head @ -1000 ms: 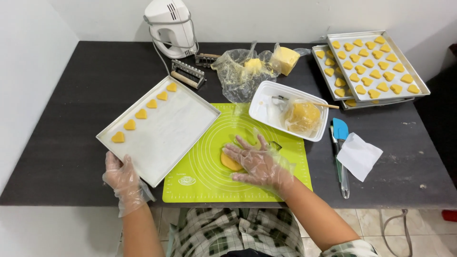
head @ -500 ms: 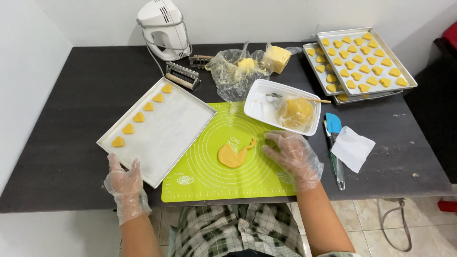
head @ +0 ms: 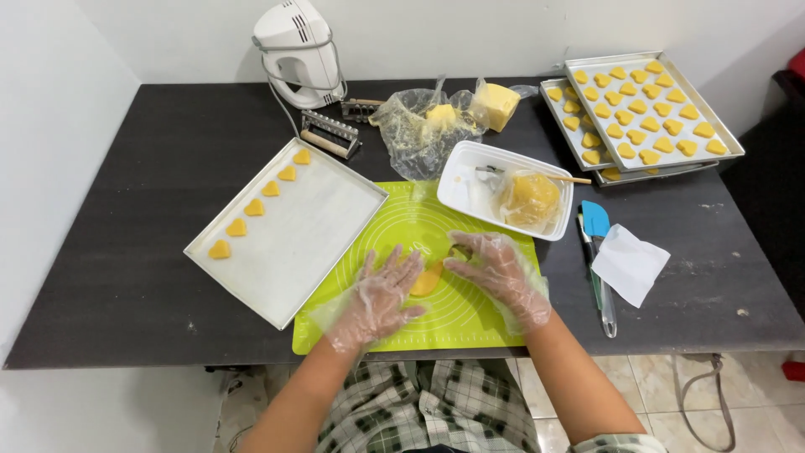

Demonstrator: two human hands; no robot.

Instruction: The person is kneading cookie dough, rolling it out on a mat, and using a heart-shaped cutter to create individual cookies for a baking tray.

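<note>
Both hands wear thin clear plastic gloves and rest on a green silicone mat (head: 470, 323). My left hand (head: 379, 295) lies flat with fingers spread, its fingertips at a flat piece of yellow dough (head: 428, 279). My right hand (head: 501, 271) is on the other side of the dough, fingers apart and touching its upper right edge. The dough lies between the two hands, partly covered by them. Neither hand grips anything.
A metal tray (head: 298, 243) with several yellow heart cookies lies left of the mat. A white tub (head: 470, 180) holds bagged dough. Two trays (head: 650, 109) of cookies sit far right, a hand mixer (head: 295, 42) at the back, a spatula (head: 597, 226) and white paper (head: 629, 262) to the right.
My left hand came from the table's front edge onto the mat beside the dough. My right hand moved back left to the dough after lifting away to the right.
</note>
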